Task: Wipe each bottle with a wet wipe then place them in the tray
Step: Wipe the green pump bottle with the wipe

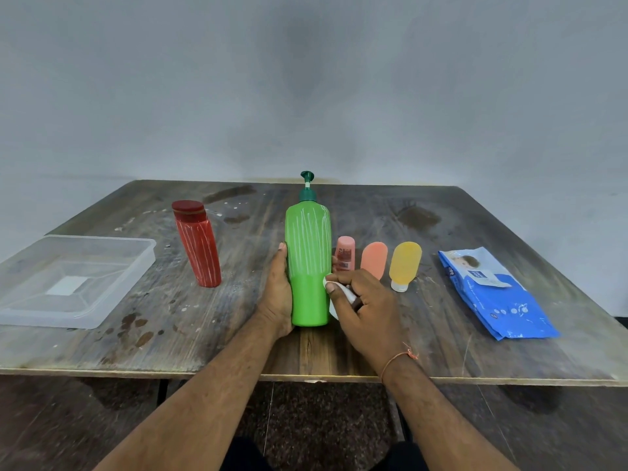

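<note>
Your left hand (278, 290) is gripping the green pump bottle (308, 263) from its left side, thumb up along the body, fingers curling behind it. The bottle is standing upright near the middle of the table (424, 345), close to the near edge. White streaks are showing on its upper half; the lower half is looking clean.

Your right hand (363, 311) is pinching a bunched white wet wipe (343, 294), pressing it against the bottle's lower right side.

You are leaving the red bottle (198, 246) standing to the left, also streaked white. The clear tray (102, 300) is lying at far left with no bottles in it. Just right of the green bottle, three small ones are standing in a row: a pink tube (346, 254), an orange bottle (374, 258), a yellow bottle (404, 265). The blue wipes pack (492, 294) is lying at right.
</note>
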A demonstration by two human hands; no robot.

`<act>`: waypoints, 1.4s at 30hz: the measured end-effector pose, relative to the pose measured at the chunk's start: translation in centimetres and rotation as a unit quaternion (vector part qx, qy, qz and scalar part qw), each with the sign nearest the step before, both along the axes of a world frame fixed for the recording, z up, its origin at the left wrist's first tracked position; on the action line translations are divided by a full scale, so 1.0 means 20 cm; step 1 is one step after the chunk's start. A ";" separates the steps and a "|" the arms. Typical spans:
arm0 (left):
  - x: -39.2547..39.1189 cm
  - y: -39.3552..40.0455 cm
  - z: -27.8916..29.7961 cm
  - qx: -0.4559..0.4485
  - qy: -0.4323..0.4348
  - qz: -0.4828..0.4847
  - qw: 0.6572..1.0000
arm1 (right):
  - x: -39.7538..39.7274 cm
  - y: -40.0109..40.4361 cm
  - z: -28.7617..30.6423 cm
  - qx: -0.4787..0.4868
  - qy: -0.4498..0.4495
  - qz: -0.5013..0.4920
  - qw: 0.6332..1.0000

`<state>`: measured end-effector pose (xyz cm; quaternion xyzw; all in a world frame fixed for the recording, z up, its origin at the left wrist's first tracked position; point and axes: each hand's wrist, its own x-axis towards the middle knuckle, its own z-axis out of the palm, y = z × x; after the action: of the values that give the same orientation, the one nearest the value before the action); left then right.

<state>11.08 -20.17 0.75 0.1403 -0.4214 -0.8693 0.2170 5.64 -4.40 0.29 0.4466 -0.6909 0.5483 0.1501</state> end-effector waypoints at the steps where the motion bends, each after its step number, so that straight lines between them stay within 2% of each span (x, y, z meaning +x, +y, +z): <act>1: 0.00 0.00 0.00 -0.002 -0.001 0.000 1.000 | 0.00 0.01 0.00 0.005 -0.003 0.009 1.000; 10: 0.01 0.01 0.01 -0.002 -0.011 -0.002 1.000 | -0.03 -0.01 -0.03 -0.015 -0.028 -0.029 0.999; 15: 0.01 0.01 0.02 -0.006 -0.010 0.003 1.000 | -0.02 0.01 -0.03 -0.012 -0.032 0.011 0.999; 20: 0.00 0.00 0.00 0.003 -0.012 0.006 1.000 | -0.03 0.00 -0.05 -0.003 -0.050 -0.026 0.998; 26: 0.01 0.02 0.02 -0.008 -0.010 0.000 1.000 | 0.01 0.02 -0.01 -0.009 0.011 0.005 1.000; 29: 0.01 0.02 0.02 0.006 -0.005 -0.007 1.000 | 0.01 0.02 -0.03 0.003 0.023 -0.022 1.000; 33: 0.01 0.03 0.02 -0.019 -0.021 -0.006 1.000 | -0.01 0.01 -0.03 -0.012 0.045 -0.041 0.998; 37: 0.02 0.03 0.03 -0.024 -0.024 -0.007 0.999 | 0.02 0.01 -0.01 -0.008 0.087 -0.005 0.996; 39: 0.02 0.04 0.03 -0.026 -0.028 -0.010 0.999 | 0.02 0.02 -0.02 -0.009 0.074 0.006 0.997; 42: 0.02 0.05 0.04 -0.030 -0.038 -0.008 0.999 | 0.02 0.02 -0.02 -0.010 -0.001 -0.012 1.000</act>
<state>11.49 -19.15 1.59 0.1633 -0.4561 -0.8522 0.1977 6.00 -3.97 -0.17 0.4363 -0.6907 0.5541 0.1601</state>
